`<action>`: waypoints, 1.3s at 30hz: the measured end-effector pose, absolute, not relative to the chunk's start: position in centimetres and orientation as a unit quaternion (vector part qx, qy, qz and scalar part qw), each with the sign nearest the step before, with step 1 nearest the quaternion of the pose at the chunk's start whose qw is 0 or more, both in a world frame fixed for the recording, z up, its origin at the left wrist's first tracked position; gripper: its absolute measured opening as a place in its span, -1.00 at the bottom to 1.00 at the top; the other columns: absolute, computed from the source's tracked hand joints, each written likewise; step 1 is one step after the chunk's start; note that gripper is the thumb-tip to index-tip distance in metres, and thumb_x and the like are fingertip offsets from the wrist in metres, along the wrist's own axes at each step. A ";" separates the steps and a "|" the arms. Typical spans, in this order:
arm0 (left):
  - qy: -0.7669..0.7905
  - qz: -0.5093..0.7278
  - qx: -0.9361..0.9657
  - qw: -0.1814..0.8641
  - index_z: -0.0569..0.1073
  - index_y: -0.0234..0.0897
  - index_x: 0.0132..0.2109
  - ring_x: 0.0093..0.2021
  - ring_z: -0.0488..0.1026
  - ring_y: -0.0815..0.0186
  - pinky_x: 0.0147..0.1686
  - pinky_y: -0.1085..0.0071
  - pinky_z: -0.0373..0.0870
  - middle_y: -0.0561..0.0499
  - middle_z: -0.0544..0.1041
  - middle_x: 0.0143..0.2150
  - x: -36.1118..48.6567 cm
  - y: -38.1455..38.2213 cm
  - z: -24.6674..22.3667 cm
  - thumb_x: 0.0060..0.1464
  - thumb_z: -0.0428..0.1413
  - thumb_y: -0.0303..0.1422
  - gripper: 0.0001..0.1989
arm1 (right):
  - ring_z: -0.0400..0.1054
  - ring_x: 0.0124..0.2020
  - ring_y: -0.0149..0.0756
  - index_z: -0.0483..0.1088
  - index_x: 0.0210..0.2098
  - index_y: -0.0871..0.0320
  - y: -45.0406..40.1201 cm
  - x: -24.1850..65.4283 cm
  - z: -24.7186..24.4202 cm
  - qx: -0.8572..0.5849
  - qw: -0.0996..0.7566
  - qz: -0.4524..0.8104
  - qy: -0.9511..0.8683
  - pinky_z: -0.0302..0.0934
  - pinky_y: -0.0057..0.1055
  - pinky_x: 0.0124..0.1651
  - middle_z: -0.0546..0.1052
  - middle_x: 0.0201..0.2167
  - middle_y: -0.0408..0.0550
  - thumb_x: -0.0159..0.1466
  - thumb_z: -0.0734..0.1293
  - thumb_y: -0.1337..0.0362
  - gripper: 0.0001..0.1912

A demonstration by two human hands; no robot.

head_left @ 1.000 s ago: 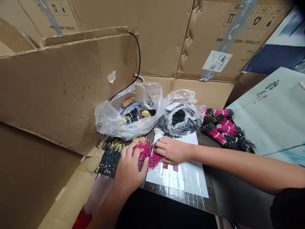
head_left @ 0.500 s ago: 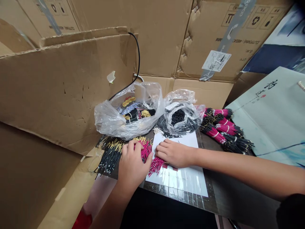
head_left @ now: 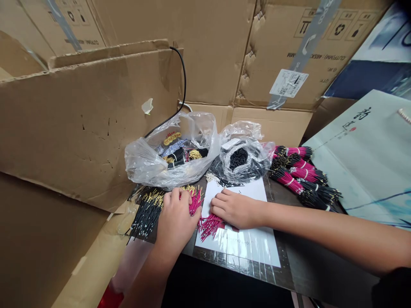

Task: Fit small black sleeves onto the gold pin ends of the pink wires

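Note:
My left hand [head_left: 176, 218] rests with curved fingers over a pile of pink pieces with gold tips [head_left: 195, 201]. Left of it lie many thin black pieces with gold ends [head_left: 146, 216]. My right hand [head_left: 233, 208] lies with its fingers curled over a small heap of pink pieces [head_left: 210, 226] on a white sheet [head_left: 253, 244]. What is under the fingers of either hand is hidden, so its grip cannot be made out.
Behind the hands stand an open clear bag [head_left: 141, 167] with tied bundles and another bag [head_left: 261, 158] with black pieces. Tied pink and black bundles [head_left: 305, 174] lie to the right beside a pale bag [head_left: 362, 158]. Cardboard [head_left: 96, 119] walls the left and back.
My left hand has shifted slightly left and its thumb has moved away from the right hand's fingers. My right hand stays nearly in place. The view has tilted slightly.

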State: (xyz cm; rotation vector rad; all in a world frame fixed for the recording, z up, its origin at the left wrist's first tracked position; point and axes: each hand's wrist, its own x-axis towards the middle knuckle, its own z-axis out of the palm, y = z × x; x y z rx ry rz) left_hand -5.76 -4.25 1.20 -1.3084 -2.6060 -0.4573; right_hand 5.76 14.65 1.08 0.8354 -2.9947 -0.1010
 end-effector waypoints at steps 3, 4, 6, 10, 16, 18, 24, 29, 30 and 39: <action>-0.880 -0.151 -0.440 0.099 0.26 -0.22 -0.32 -0.14 0.26 0.09 -0.17 0.16 0.33 -0.07 0.31 -0.18 -5.8 -4.3 1.1 0.06 0.10 -0.26 -0.83 | 0.17 -0.17 -0.11 0.30 -0.07 0.25 15.0 6.2 1.1 0.264 0.005 -0.027 -0.964 0.05 -0.19 -0.06 0.38 -0.14 0.11 0.24 0.24 0.22 -0.68; -0.879 -0.151 -0.441 0.102 0.26 -0.22 -0.32 -0.13 0.26 0.08 -0.17 0.16 0.33 -0.08 0.31 -0.18 -5.8 -4.3 1.1 0.06 0.09 -0.27 -0.83 | 0.17 -0.17 -0.11 0.31 -0.06 0.26 15.1 6.4 1.1 0.263 0.003 -0.027 -0.964 0.05 -0.18 -0.05 0.38 -0.14 0.11 0.23 0.25 0.20 -0.66; -0.876 -0.154 -0.445 0.108 0.27 -0.22 -0.32 -0.13 0.27 0.08 -0.18 0.17 0.33 -0.08 0.31 -0.18 -5.8 -4.4 1.1 0.07 0.09 -0.28 -0.85 | 0.17 -0.16 -0.11 0.31 -0.06 0.25 15.3 6.7 1.1 0.258 0.005 -0.024 -0.966 0.05 -0.17 -0.03 0.38 -0.14 0.11 0.23 0.27 0.16 -0.64; -0.867 -0.162 -0.459 0.107 0.29 -0.22 -0.31 -0.13 0.28 0.09 -0.18 0.18 0.34 -0.08 0.32 -0.17 -6.1 -4.7 1.0 0.08 0.08 -0.29 -0.88 | 0.16 -0.19 -0.13 0.32 -0.10 0.25 15.4 6.8 1.1 0.255 0.010 -0.021 -0.967 0.06 -0.17 -0.03 0.39 -0.18 0.10 0.25 0.24 0.17 -0.69; -0.863 -0.177 -0.462 0.096 0.31 -0.23 -0.29 -0.09 0.28 0.07 -0.11 0.12 0.34 -0.11 0.33 -0.13 -6.0 -4.9 1.2 0.13 0.04 -0.26 -0.86 | 0.17 -0.20 -0.13 0.31 -0.15 0.24 15.2 6.6 1.3 0.251 -0.001 -0.036 -0.967 0.08 -0.19 -0.06 0.38 -0.19 0.07 0.27 0.20 0.22 -0.76; -0.864 -0.182 -0.462 0.086 0.32 -0.23 -0.28 -0.06 0.27 0.04 -0.08 0.10 0.34 -0.12 0.33 -0.09 -5.8 -5.0 1.2 0.14 0.04 -0.20 -0.81 | 0.17 -0.20 -0.13 0.31 -0.14 0.24 15.2 6.7 1.4 0.249 -0.004 -0.040 -0.968 0.08 -0.20 -0.07 0.38 -0.18 0.07 0.26 0.23 0.20 -0.74; -0.852 -0.196 -0.481 0.065 0.33 -0.23 -0.22 0.04 0.25 -0.01 -0.02 0.06 0.33 -0.15 0.31 0.01 -5.8 -5.5 1.2 0.10 0.09 -0.14 -0.74 | 0.17 -0.22 -0.13 0.32 -0.17 0.23 15.3 7.2 1.2 0.236 -0.008 -0.039 -0.971 0.09 -0.21 -0.14 0.38 -0.20 0.05 0.25 0.27 0.07 -0.66; -0.854 -0.200 -0.478 0.045 0.33 -0.24 -0.21 0.03 0.25 0.03 0.00 0.06 0.31 -0.14 0.31 0.00 -6.1 -5.8 0.9 0.15 0.03 -0.19 -0.80 | 0.18 -0.23 -0.17 0.32 -0.13 0.23 16.1 8.5 1.4 0.216 -0.003 -0.031 -0.976 0.08 -0.22 -0.13 0.40 -0.20 0.05 0.35 0.14 0.17 -0.72; -0.854 -0.203 -0.476 0.043 0.33 -0.24 -0.21 0.03 0.25 0.04 0.01 0.06 0.31 -0.14 0.31 0.00 -6.1 -5.8 0.8 0.16 0.02 -0.19 -0.79 | 0.18 -0.23 -0.18 0.32 -0.13 0.22 16.3 8.9 1.5 0.211 -0.004 -0.032 -0.977 0.08 -0.23 -0.13 0.40 -0.20 0.05 0.36 0.12 0.24 -0.76; -0.846 -0.188 -0.478 0.146 0.43 -0.23 -0.04 0.30 0.02 -0.11 0.23 -0.15 0.02 -0.22 0.16 0.26 -4.9 -5.9 1.5 0.14 0.07 -0.22 -0.72 | 0.18 -0.24 -0.21 0.33 -0.15 0.23 17.7 11.7 1.5 0.155 -0.012 -0.026 -0.988 0.10 -0.25 -0.13 0.40 -0.22 0.04 0.34 0.09 0.38 -0.79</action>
